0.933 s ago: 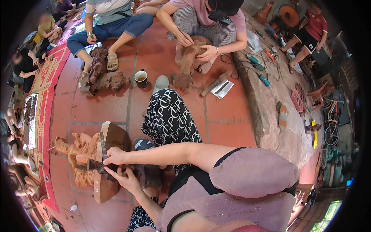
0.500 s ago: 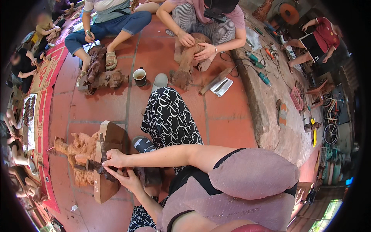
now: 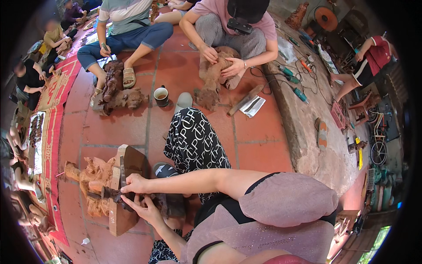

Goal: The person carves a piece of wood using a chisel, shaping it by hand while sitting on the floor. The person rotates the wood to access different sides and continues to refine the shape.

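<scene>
My right hand [image 3: 135, 184] is closed on a narrow, flat, dark strip-like tool [image 3: 122, 174], which points away from the fingers; its exact kind is unclear. Just below, my left hand [image 3: 147, 212] has its index finger stretched along a small dark carved wooden piece [image 3: 116, 194], with the other fingers curled beneath it. Both hands meet at this piece, and the fingers partly hide it. Beyond them lies a reddish-brown carved wooden figure [image 3: 99, 172] on its side, its angular wooden base [image 3: 132, 159] toward me.
A cup of brown liquid [image 3: 161, 97] stands on the tiled floor by a grey slipper [image 3: 183, 101]. Two people sit opposite with carved wooden figures [image 3: 115, 90]. Green power tools [image 3: 300, 94] and cables lie on the raised ledge [image 3: 303, 145]. At left runs a red mat [image 3: 55, 176].
The view has shifted slightly, so most things appear a little lower. My hands keep their hold at the dark piece. At far right, the person in red has moved and bent an arm.
</scene>
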`<state>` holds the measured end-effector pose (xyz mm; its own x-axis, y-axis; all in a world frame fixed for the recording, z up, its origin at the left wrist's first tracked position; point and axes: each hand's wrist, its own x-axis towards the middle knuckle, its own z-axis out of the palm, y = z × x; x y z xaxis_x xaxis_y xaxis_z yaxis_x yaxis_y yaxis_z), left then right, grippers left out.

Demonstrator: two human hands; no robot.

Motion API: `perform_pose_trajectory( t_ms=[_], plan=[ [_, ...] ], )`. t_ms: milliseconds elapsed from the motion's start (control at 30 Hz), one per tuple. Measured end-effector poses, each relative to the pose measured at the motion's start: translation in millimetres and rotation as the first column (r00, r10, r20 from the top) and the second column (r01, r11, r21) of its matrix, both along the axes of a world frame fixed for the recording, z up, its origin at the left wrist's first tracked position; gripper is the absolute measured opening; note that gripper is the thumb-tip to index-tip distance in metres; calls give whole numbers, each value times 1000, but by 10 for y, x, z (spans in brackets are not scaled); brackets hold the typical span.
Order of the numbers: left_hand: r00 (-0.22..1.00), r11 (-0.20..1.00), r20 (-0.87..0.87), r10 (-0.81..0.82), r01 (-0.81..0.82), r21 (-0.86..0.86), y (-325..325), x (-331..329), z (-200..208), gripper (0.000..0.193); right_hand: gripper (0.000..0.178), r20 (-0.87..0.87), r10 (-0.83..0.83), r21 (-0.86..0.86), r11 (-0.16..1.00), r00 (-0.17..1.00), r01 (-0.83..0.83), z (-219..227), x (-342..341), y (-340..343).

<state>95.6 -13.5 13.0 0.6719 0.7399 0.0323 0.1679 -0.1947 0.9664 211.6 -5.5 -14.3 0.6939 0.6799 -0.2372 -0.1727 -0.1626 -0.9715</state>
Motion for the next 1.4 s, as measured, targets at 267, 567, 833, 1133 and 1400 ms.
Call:
perform_pose_trajectory(
  t_ms=[267,567,833,1133,1400],
  plan=[
    [999,999,50,-10,12,-49,47,6,-145,75,33,13,-12,9,1000,1000,12,-100,1,22],
    [997,995,66,-26,32,-91,7,31,-110,76,33,40,-18,25,1000,999,17,-240,-38,95],
    [995,995,92,-32,40,-92,26,9,-151,75,38,-10,7,3,1000,1000,-7,-74,-5,18],
    [996,997,68,-57,60,-41,25,-19,-190,77,37,120,-29,13,1000,992,27,-236,-37,87],
    [995,983,-12,-94,91,-161,0,60,-49,77,36,240,-64,34,998,969,58,-273,58,74]
  ],
)
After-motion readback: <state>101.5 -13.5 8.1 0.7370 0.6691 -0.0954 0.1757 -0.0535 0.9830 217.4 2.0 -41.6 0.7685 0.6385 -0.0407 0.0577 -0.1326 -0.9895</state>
